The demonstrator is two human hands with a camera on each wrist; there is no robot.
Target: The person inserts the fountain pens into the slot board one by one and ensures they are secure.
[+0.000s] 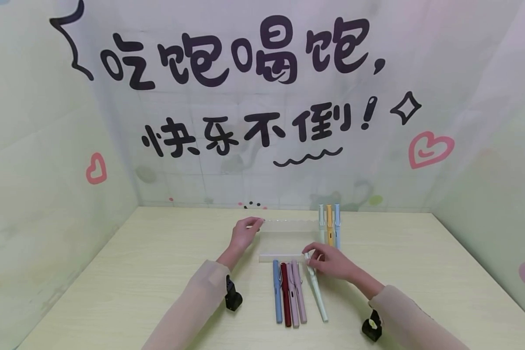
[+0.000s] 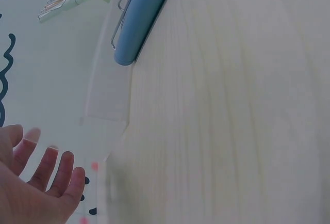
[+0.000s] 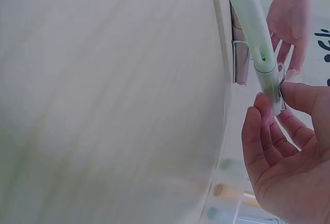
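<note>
A clear pen rack [image 1: 288, 225] with a notched back edge stands in the middle of the table. My left hand [image 1: 245, 232] pinches its far left corner between thumb and fingers. At the near right part of the rack, my right hand [image 1: 330, 261] pinches a pale green pen [image 3: 249, 17] by its capped, clipped end. The pen's other end points toward me. Leaning at the rack's right side are a pale green pen [image 1: 321, 216], an orange pen [image 1: 330, 223] and a light blue pen [image 1: 337, 222].
In front of the rack lie a blue pen [image 1: 277, 294], a dark red pen [image 1: 286, 296] and two light purple pens [image 1: 293, 296], side by side. A printed cloth [image 1: 253, 189] hangs behind the table [image 1: 166, 272]. Each wrist wears a small black camera [image 1: 233, 295].
</note>
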